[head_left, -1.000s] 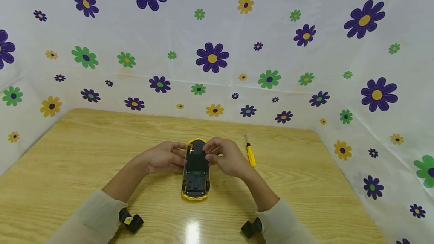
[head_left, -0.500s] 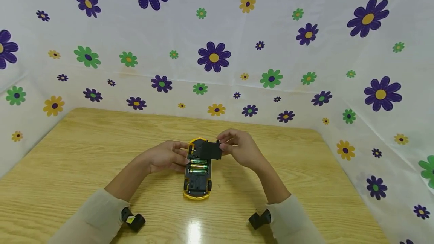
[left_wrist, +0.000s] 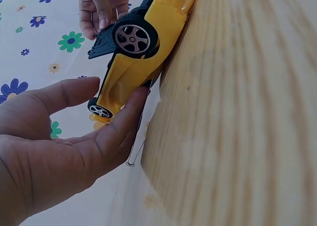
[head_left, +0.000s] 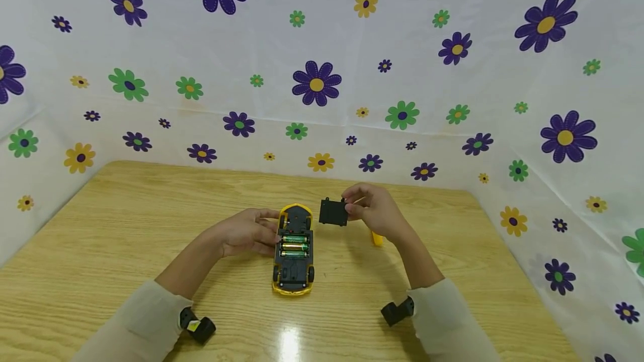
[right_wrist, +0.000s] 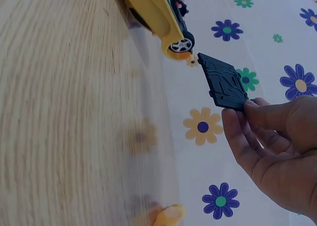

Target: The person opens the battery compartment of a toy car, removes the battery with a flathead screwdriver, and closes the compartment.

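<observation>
A yellow toy car [head_left: 293, 274] lies upside down on the table, its black underside up. Several green-and-gold batteries [head_left: 294, 247] sit side by side in its uncovered battery compartment. My left hand [head_left: 245, 232] steadies the car's left edge, with the thumb by the upper rim and the fingers along the side in the left wrist view. To the right of the car, my right hand [head_left: 376, 209] pinches a black battery cover [head_left: 333, 213] by one edge between thumb and fingers. The cover [right_wrist: 224, 82] is in the air, apart from the car.
A yellow-handled screwdriver [head_left: 377, 238] lies on the wooden table [head_left: 201, 295], mostly hidden behind my right hand. Flower-patterned white cloth [head_left: 261, 43] rises behind the table and at both sides.
My right hand has lifted the battery cover off the car and carried it right and away, exposing the batteries. It now hides much of the screwdriver. My left hand stays at the car.
</observation>
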`<state>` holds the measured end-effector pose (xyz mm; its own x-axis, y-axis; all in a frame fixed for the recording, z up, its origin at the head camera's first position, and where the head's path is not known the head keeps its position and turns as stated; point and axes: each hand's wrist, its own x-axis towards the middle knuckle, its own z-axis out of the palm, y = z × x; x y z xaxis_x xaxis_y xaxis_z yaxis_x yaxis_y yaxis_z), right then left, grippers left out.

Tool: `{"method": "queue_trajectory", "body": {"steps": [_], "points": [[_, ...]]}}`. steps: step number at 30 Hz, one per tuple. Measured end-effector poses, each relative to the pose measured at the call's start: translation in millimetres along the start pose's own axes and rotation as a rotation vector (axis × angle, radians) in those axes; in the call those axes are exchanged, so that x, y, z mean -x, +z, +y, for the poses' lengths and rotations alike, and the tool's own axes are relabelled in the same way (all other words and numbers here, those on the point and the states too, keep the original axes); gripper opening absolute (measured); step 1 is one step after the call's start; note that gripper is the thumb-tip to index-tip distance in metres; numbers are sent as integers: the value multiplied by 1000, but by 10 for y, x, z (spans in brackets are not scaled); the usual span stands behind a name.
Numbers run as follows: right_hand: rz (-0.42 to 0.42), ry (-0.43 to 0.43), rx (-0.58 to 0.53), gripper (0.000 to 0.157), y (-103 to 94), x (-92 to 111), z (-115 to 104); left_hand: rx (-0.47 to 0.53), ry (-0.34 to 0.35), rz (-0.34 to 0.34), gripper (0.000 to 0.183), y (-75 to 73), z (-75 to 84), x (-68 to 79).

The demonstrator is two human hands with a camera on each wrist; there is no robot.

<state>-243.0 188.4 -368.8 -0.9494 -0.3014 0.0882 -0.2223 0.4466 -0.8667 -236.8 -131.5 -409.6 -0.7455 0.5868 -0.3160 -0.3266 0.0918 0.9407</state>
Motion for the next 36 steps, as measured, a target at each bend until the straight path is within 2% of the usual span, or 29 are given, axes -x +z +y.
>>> {"method": "queue_trajectory", "body": {"steps": [7,14,24,31,36], "points": [[-16,43,5,20,-68,-73,88,8,13,-18,84,-12,-2,-13],[-86,79,72,26,-67,-223,145,2,7,-24,84,-3,-4,-17],[-168,186,110,24,-45,-441,316,-9,2,-2,85,-4,-10,-24],[-202,297,65,26,-41,-517,420,2,2,2,86,-12,-8,-19],[-206,325,64,26,-37,-522,387,2,2,-3,86,-6,0,-16]]}}
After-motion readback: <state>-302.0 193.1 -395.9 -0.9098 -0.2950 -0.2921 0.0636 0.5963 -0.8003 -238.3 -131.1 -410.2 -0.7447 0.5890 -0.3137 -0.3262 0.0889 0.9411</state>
